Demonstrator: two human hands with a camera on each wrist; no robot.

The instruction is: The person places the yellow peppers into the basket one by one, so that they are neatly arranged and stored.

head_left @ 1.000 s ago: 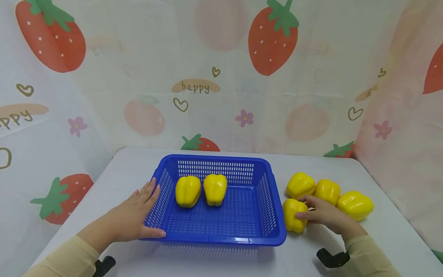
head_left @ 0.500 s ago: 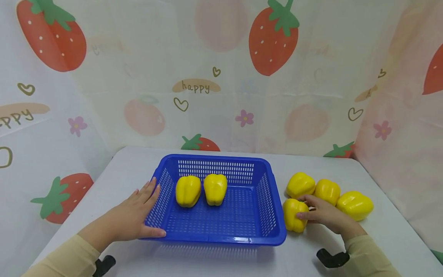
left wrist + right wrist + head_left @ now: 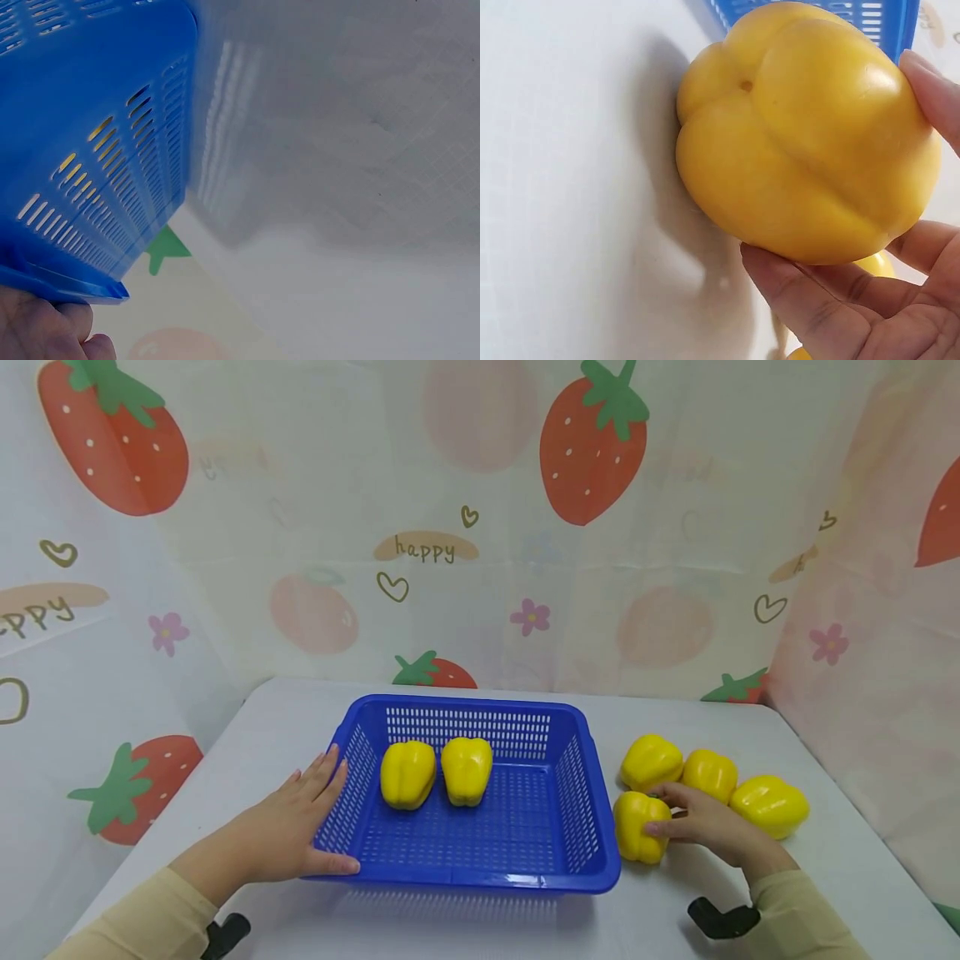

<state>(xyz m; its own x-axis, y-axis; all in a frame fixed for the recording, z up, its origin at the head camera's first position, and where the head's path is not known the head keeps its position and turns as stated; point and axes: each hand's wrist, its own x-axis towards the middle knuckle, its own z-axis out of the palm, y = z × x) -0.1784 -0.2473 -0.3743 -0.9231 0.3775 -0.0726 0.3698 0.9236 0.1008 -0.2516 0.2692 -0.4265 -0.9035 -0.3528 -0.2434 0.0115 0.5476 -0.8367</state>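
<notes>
A blue plastic basket (image 3: 468, 878) with slotted walls stands mid-table, and two yellow bell peppers (image 3: 408, 775) sit side by side inside it. On its left rim rests my left hand (image 3: 288, 831), fingers outstretched; the left wrist view shows the fingers under that rim (image 3: 60, 283). Just right of the basket, my right hand (image 3: 705, 827) holds another yellow bell pepper (image 3: 639, 828) between thumb and fingers. Seen close in the right wrist view, this pepper (image 3: 802, 142) turns its lobed bottom to the camera, with fingertips on two sides of it.
Three more yellow bell peppers (image 3: 708, 774) lie together behind and right of my right hand. The white table (image 3: 420, 935) meets a strawberry-printed cloth (image 3: 480, 610) at the back and sides. Black straps (image 3: 722, 918) stick out at both wrists.
</notes>
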